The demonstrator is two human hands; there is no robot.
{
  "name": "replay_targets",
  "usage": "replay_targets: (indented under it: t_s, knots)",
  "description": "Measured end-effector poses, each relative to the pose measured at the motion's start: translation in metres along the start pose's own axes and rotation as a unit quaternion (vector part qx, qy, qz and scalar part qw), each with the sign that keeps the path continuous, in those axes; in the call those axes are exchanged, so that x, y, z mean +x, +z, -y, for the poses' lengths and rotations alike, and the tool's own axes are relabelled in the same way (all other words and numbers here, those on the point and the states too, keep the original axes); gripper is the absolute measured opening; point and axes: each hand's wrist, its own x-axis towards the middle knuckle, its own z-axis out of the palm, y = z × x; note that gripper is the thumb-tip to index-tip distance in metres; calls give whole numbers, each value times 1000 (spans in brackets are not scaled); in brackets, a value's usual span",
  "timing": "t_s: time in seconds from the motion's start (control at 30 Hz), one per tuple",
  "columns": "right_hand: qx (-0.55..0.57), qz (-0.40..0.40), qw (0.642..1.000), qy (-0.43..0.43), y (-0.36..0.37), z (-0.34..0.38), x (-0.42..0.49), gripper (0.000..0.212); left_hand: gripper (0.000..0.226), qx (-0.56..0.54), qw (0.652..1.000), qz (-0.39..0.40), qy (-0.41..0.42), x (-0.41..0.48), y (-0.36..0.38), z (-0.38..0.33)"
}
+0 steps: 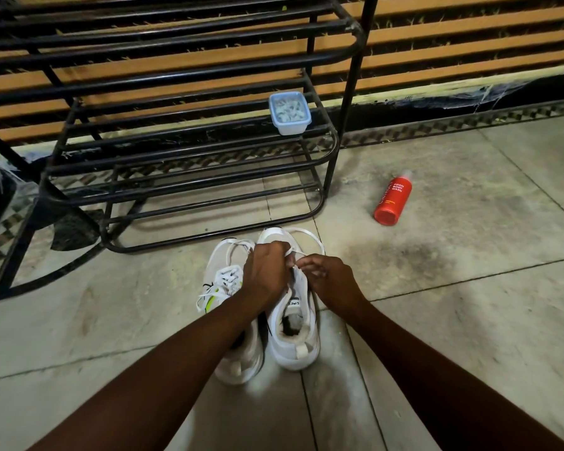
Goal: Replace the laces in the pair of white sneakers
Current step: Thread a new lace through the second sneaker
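Pinching lace (303, 230) in left hand (266, 271) and right hand (326, 281), red bottle (393, 198), rack (355, 76) beyond

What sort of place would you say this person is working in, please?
Probably a home entryway or porch: a black metal shoe rack stands against a slatted wall, on a worn tiled floor where white sneakers sit. The left hand and right hand hold a white lace.

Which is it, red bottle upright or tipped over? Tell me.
Tipped over: the red bottle lies on its side on the floor, base toward the camera.
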Motion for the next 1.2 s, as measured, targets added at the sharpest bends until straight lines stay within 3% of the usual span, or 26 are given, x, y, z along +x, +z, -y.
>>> replay_targets:
  t_s: [0.17,0.3,0.6,0.9,1.2]
  knots:
    - [3,-15,1000,-5,0,-3,0,15,14,62,996,-1,64,4,9,7]
    - [-1,-21,1000,-6,3,-3,-2,14,18,72,997,-8,31,6,12,9]
    - [0,-21,1000,-16,3,-4,-2,15,7,-82,996,14,-29,11,-1,12]
    - [-15,-18,1000,-13,5,-6,1,13,9,52,996,62,41,5,4,9]
    - [-28,-12,999,-9,5,-5,3,12,14,-2,999,38,-26,7,6,14]
